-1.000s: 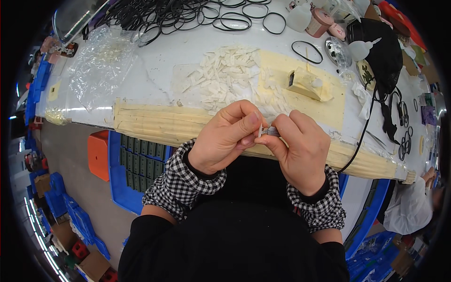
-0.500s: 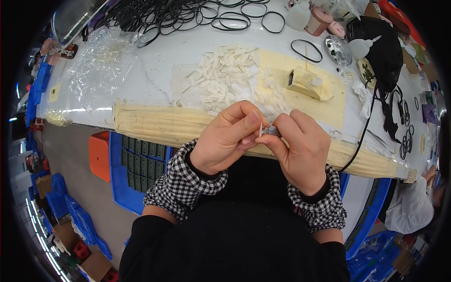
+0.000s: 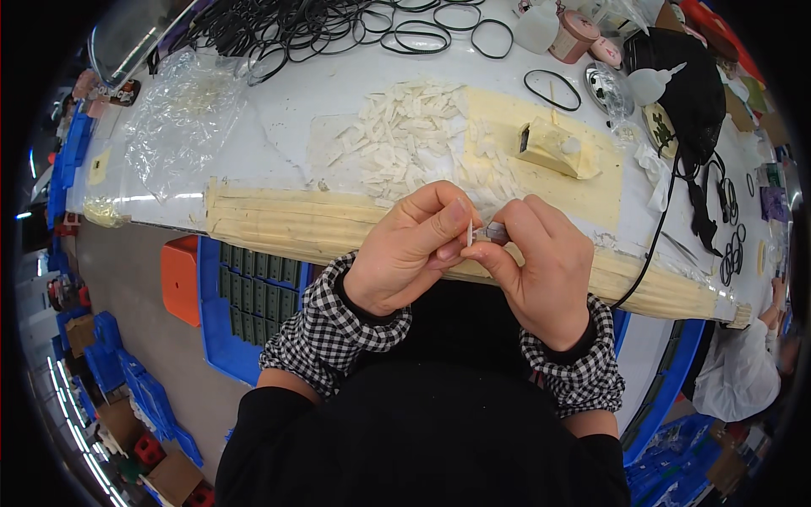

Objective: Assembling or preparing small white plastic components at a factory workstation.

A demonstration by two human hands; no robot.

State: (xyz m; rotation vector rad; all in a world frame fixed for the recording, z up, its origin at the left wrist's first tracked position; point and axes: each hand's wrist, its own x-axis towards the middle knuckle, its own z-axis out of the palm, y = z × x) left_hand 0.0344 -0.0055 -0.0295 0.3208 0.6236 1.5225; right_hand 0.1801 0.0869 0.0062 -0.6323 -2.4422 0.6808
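Note:
My left hand (image 3: 411,245) pinches a small white strip (image 3: 470,232) between thumb and fingertips. Facing it, my right hand (image 3: 545,266) is closed on a small grey piece (image 3: 497,232), mostly hidden by the fingers, so its kind cannot be made out. The piece and the strip are close together, and I cannot tell whether they touch. Both hands are above the table's front edge. Just beyond them lies a heap of off-white strips (image 3: 410,135), spreading onto a yellow sheet (image 3: 498,110). A tape-wrapped block (image 3: 553,148) rests on that sheet.
Black rubber rings (image 3: 414,35) lie along the back. Crumpled clear plastic (image 3: 182,118) is at left. A black cable (image 3: 655,245) hangs over the padded front edge (image 3: 279,221). Below stand a blue crate (image 3: 211,329) of dark green parts and an orange stool (image 3: 180,279). Another person's white sleeve (image 3: 739,376) shows at right.
Both hands keep nearly the same place and hold. The grey piece in my right fingers has turned slightly. The person at far right has shifted a little.

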